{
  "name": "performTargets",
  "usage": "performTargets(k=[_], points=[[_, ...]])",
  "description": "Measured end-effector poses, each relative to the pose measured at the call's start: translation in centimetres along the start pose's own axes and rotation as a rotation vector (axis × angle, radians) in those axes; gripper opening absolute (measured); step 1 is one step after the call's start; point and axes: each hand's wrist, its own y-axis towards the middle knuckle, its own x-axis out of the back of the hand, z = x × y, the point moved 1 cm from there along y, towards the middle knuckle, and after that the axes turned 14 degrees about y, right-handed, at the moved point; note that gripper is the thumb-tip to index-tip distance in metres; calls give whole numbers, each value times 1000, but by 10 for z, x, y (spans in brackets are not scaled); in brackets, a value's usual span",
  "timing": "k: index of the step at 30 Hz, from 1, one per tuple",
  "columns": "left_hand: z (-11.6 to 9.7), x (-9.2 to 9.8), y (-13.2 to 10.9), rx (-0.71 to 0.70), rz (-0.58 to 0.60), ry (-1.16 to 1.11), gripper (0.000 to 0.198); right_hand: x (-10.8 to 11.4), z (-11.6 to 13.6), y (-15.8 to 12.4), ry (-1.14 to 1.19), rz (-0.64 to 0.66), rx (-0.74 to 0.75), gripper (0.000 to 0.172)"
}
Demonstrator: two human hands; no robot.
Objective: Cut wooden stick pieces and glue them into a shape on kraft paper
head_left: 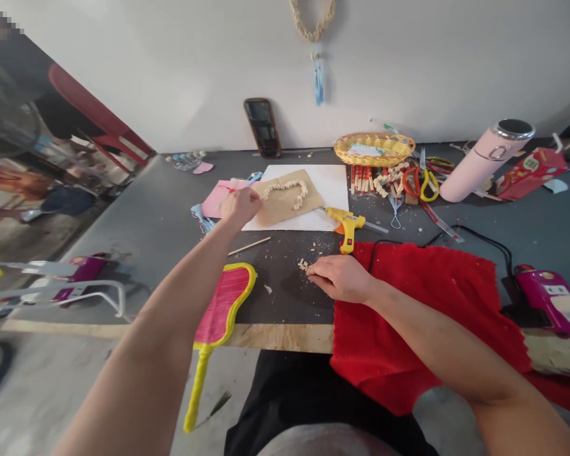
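My left hand (240, 206) is closed over the left edge of a brown cardboard piece (275, 212), its fingertips pinched; what they hold, if anything, is hidden. A curved row of small beige pieces (304, 187) lies on the cardboard, which rests on white paper (335, 180). Beneath the left hand is a pink sheet (213, 196), with a thin red item by the knuckles. My right hand (339, 277) rests low on the dark table, fingertips pressed together at a small heap of beige bits (303, 263). A yellow glue gun (346, 225) lies just behind it.
A red cloth (422, 304) hangs over the front edge, near a pink-yellow fan (228, 297). Behind stand a wicker basket (342, 152), scissors (427, 180), a pink flask (484, 161) and a phone (263, 130). Power strips (551, 297) sit at the right; a thin stick (249, 246) lies in front.
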Motion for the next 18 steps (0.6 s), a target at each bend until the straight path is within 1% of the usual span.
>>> performTargets(k=[6, 9, 11, 13, 15, 18], points=[[-6, 2, 1, -1, -15, 14, 26, -1, 0, 0, 7, 3, -5, 16], [-7, 3, 1, 11, -42, 3, 30, 0, 0, 0, 1, 11, -19, 15], [-9, 4, -3, -9, -83, -25, 34, 0, 0, 1, 1, 22, -29, 16], [-14, 6, -14, -71, -145, -78, 34, 0, 0, 1, 4, 26, -31, 17], [-22, 8, -32, -146, -183, -149, 32, 1, 0, 1, 5, 20, -28, 16], [-38, 12, -68, -296, -172, -238, 29, 4, 4, 1, -10, -30, -15, 15]])
